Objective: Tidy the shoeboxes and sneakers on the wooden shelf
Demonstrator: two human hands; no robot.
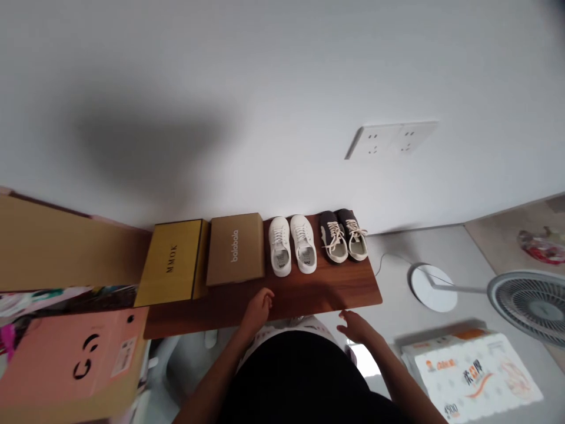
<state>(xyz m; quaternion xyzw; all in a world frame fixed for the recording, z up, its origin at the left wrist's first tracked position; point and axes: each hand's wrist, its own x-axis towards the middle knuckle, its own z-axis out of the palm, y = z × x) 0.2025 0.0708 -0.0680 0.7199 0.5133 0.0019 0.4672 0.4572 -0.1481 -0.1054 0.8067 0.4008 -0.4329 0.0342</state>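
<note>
Resting empty on the wooden board: left hand; right hand.

Our left hand & right hand rest open at the wood shelf edge, white sneakers w/ boxes behind.

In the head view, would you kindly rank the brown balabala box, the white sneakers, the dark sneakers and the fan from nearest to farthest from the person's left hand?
From the left hand, at the shelf's front edge:
1. Brown balabala box, just behind it, slightly left.
2. White sneakers, behind it to the right; nearly as close as the box.
3. Dark sneakers, further right along the shelf.
4. Fan, on the floor, far right.
</note>
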